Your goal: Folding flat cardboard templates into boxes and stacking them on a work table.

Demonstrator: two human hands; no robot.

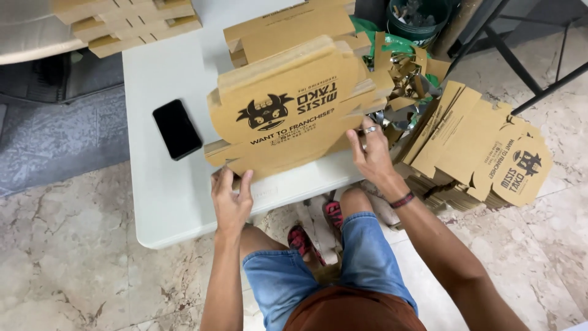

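Note:
A thick stack of flat brown cardboard box blanks (288, 104) with black print on top stands on a white table (165, 202). My left hand (231, 197) grips the stack's near left corner, fingers pressed against its edge. My right hand (371, 153), with a ring and a dark wristband, holds the stack's near right side. Both hands clasp the same stack from opposite ends.
A black phone (176, 129) lies on the table left of the stack. More cardboard blanks sit at the far left corner (125, 21) and behind the stack (288, 27). A fanned pile of blanks (478, 147) lies on the marble floor to the right, by green wrapping scraps (392, 46).

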